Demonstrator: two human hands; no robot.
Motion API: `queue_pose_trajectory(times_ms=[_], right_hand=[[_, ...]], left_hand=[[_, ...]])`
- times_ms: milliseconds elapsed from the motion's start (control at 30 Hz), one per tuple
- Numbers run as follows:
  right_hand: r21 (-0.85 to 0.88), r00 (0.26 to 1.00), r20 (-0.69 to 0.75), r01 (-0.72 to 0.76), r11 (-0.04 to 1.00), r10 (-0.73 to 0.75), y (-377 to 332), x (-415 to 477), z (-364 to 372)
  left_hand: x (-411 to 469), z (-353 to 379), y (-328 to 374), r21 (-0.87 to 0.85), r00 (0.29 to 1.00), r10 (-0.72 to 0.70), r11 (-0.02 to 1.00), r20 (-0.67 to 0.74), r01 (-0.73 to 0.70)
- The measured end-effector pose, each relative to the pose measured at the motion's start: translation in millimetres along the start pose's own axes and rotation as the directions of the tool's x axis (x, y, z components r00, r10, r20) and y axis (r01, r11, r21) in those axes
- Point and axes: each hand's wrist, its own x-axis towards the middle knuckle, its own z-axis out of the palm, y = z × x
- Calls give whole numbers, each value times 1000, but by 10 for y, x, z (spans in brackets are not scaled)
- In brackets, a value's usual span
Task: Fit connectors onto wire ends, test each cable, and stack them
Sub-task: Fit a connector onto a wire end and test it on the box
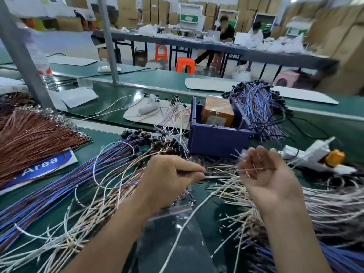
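My left hand (pixel 173 178) pinches the end of a thin wire (pixel 218 172) between thumb and forefinger. That wire runs right, across the palm of my right hand (pixel 266 172). The right hand is turned palm up with its fingers loosely curled round a few thin wire ends. Small black connectors (pixel 187 196) lie scattered on the green belt (pixel 110 103) below my hands. White and brown loose wires (pixel 232 192) spread under both hands. A bundle of blue and brown cables with black connectors (pixel 126 146) lies to the left.
A blue bin (pixel 216 136) holding an orange box (pixel 217 111) stands behind my hands. More blue cables (pixel 260 107) drape over its right side. A brown wire bundle (pixel 33 131) lies far left. A white tester with an orange part (pixel 323 157) sits right. A clear bag (pixel 173 223) lies near me.
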Motion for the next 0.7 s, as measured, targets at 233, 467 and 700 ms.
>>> queue_pose_trajectory(times_ms=[233, 467, 700], right_hand=[[119, 999, -23, 32, 992, -29, -305, 66, -301], [-656, 968, 227, 233, 717, -107, -219, -14, -275], [-840, 809, 540, 497, 220, 233, 161, -287, -84]], left_hand=[[53, -11, -91, -24, 978, -206, 978, -21, 205], [35, -75, -102, -107, 954, -242, 968, -179, 226], [-18, 152, 109, -280, 978, -135, 944, 161, 177]])
